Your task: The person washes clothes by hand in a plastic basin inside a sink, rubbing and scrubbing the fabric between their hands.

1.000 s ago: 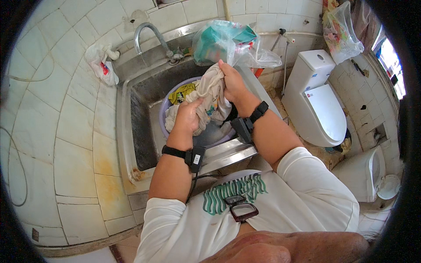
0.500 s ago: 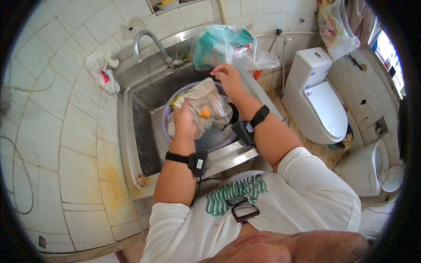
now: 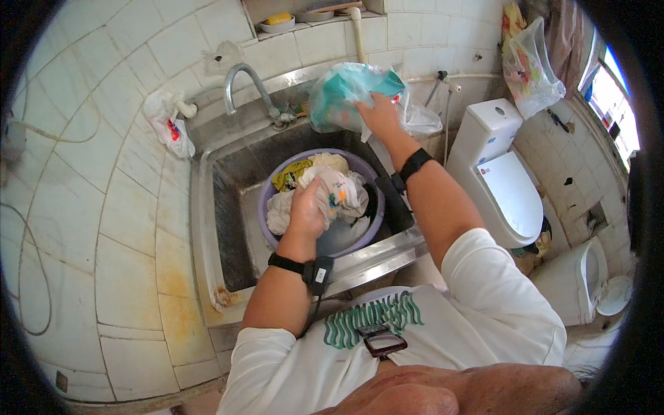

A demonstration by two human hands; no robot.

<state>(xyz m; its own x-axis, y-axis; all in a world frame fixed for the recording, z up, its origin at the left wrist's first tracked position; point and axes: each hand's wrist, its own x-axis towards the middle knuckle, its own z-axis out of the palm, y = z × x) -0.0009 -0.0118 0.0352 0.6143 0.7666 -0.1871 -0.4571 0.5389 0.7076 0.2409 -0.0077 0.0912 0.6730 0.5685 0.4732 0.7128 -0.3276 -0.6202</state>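
Observation:
A purple basin [image 3: 379,225] full of wet laundry stands inside the metal sink [image 3: 238,259]. My left hand [image 3: 306,211] is closed around a whitish garment with a small orange print [image 3: 332,185], bunched up above the basin. Under and around it are beige cloth [image 3: 279,211], a yellow-green cloth [image 3: 292,174] and cloudy water [image 3: 339,235]. At the sink's far right corner, my right hand [image 3: 382,119] is at a clear plastic bag [image 3: 332,114] with teal packaging inside. Its thumb and fingers look spread against the bag; the fingertips are partly hidden.
A curved faucet [image 3: 245,72] rises behind the sink. Beside it a small white bag [image 3: 166,128] hangs on the tiled wall. A ledge above holds a yellow soap bar [image 3: 279,19] in a dish. To the right stand a toilet [image 3: 510,190] and a white bin [image 3: 574,283].
My right hand has moved from above the basin's far edge up and right to the plastic bag. My left hand keeps hold of the garment, now bunched more tightly.

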